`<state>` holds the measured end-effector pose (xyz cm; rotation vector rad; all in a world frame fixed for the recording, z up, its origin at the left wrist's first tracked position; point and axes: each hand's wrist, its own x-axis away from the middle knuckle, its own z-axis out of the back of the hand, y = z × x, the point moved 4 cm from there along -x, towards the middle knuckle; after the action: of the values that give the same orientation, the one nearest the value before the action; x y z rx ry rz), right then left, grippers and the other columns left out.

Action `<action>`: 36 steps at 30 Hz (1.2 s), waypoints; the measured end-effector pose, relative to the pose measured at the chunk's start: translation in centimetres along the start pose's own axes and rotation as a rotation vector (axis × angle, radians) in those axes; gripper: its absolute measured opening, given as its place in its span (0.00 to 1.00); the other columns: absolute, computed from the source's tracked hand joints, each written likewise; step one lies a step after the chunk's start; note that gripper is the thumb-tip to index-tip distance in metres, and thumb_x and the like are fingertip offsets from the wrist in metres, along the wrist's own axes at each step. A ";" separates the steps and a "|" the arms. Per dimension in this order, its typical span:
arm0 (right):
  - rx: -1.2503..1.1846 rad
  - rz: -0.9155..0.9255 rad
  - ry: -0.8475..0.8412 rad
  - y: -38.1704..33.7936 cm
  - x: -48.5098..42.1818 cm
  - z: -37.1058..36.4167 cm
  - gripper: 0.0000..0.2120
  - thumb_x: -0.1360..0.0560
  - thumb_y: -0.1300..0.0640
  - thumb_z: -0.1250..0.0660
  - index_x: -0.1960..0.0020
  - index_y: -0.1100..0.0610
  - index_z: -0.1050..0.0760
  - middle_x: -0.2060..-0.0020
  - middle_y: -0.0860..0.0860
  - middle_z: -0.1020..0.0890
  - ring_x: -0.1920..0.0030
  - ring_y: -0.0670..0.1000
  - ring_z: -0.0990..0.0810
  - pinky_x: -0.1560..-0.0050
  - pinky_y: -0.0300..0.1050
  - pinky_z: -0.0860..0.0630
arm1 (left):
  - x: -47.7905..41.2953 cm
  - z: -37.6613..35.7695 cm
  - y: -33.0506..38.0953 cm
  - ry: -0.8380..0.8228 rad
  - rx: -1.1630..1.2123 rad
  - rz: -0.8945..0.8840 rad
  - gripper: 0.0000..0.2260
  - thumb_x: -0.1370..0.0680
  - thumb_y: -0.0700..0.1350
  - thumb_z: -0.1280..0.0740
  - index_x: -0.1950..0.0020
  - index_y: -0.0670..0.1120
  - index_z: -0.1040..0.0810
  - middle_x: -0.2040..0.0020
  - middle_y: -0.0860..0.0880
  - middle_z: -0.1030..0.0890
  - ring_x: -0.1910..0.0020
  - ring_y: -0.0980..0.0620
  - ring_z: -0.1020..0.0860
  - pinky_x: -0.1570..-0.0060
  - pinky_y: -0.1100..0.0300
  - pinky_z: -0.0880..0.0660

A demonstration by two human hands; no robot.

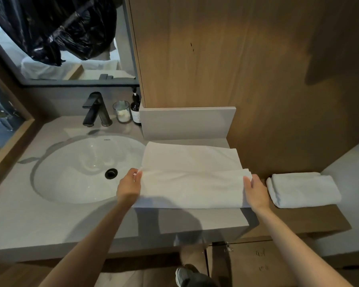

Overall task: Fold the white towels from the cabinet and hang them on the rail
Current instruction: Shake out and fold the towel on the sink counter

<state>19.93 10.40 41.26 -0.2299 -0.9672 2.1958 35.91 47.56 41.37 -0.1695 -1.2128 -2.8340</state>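
The sink [87, 168] is the hazard on this side: its white basin is set into the grey countertop [50, 220], and the left hand [129, 184] sits at the sink's right rim, fingertips pinching the left end of the turned-over layer of cloth. Right of the sink the white towel [191, 179] lies spread on the counter, its near part doubled over, its left end just reaching the sink's rim. If that pinch slips or drags back toward the sink, the loose end could droop into the basin and pick up any water there; whether the bowl is wet cannot be told. Farther right of the sink, the right hand [255, 191] grips the other end of the fold, thumb on top of the cloth. Should the two hands not carry the fold evenly, the edges would likely land askew and the crease would need redoing. Farthest from the sink, a folded towel [303, 189] lies on a lower wooden ledge [319, 220], just beside the right hand; a wide swing of that wrist could nudge it toward the ledge's front edge.
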 end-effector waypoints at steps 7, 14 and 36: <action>0.280 0.092 0.017 0.7 -0.3 -1.0 0.11 0.17 0.49 0.45 0.44 0.55 0.30 0.66 0.47 0.25 0.67 0.47 0.25 0.69 0.39 0.33 | 0.2 -1.4 -0.8 0.035 -0.145 0.009 0.12 0.17 0.49 0.45 0.41 0.45 0.27 0.48 0.39 0.19 0.50 0.36 0.22 0.54 0.49 0.27; 0.341 0.092 0.087 0.4 0.0 -1.3 0.10 0.18 0.52 0.43 0.44 0.57 0.28 0.66 0.48 0.25 0.70 0.42 0.30 0.73 0.37 0.38 | 0.3 -1.6 -0.5 0.066 -0.225 0.033 0.12 0.17 0.50 0.47 0.41 0.46 0.28 0.48 0.39 0.20 0.50 0.37 0.22 0.56 0.50 0.29; 0.752 0.527 -0.265 -5.4 4.8 -11.6 0.28 0.20 0.35 0.61 0.22 0.39 0.57 0.22 0.46 0.58 0.22 0.56 0.60 0.27 0.63 0.66 | 6.5 -10.9 4.5 -0.242 -0.704 -0.513 0.30 0.24 0.61 0.72 0.22 0.56 0.60 0.22 0.52 0.63 0.24 0.48 0.67 0.28 0.40 0.67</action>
<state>24.24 22.81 37.41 0.1899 -0.1427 2.9590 29.01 36.50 37.91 -0.2629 -0.2222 -3.6671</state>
